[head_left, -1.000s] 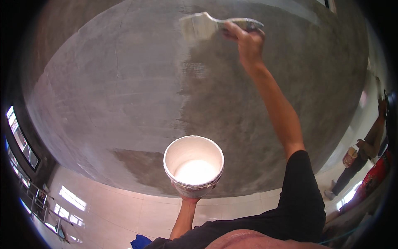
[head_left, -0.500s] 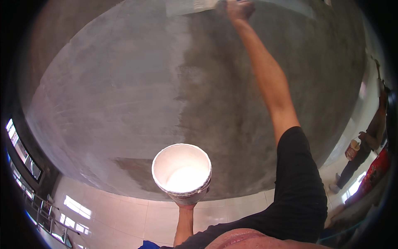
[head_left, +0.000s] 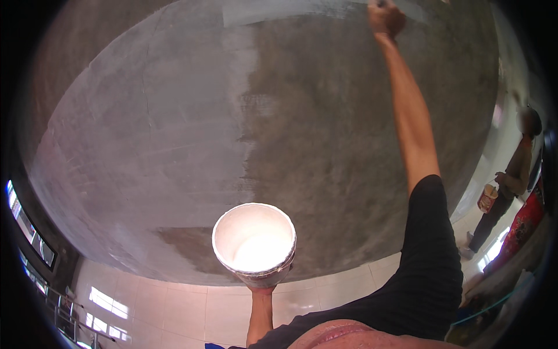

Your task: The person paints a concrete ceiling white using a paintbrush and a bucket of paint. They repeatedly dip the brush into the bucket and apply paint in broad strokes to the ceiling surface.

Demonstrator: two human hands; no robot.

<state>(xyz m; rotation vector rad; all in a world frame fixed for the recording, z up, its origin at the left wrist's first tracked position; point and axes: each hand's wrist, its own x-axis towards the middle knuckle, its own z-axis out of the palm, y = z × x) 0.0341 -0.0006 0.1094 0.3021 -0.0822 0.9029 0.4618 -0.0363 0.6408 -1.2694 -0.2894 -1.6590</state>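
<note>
My left hand (head_left: 261, 289) grips a white paint bucket (head_left: 254, 238) from below and behind, its fingers mostly hidden. Bright white paint lies in the bucket, and dried smears coat its outside. High on the wall (head_left: 325, 128), my right hand (head_left: 387, 21) is closed around the dark handle of a paintbrush; the brush head does not show clearly at the upper edge. A wet, pale strip of paint (head_left: 273, 13) runs along the top of the wall to the left of that hand. Lighter coating covers the wall's left part, with darker bare grey to the right.
Glossy pale floor tiles (head_left: 180, 302) meet the wall's lower edge. At the far right another person (head_left: 514, 168) stands holding a small paint-smeared bucket (head_left: 487, 199), near a red patterned thing (head_left: 520, 235). Metal frames (head_left: 72, 311) stand at lower left, below a window (head_left: 30, 227).
My right hand has swept to the right along the top of the wall with the paintbrush, lengthening the pale strip. The bucket has stayed nearly still in my left hand.
</note>
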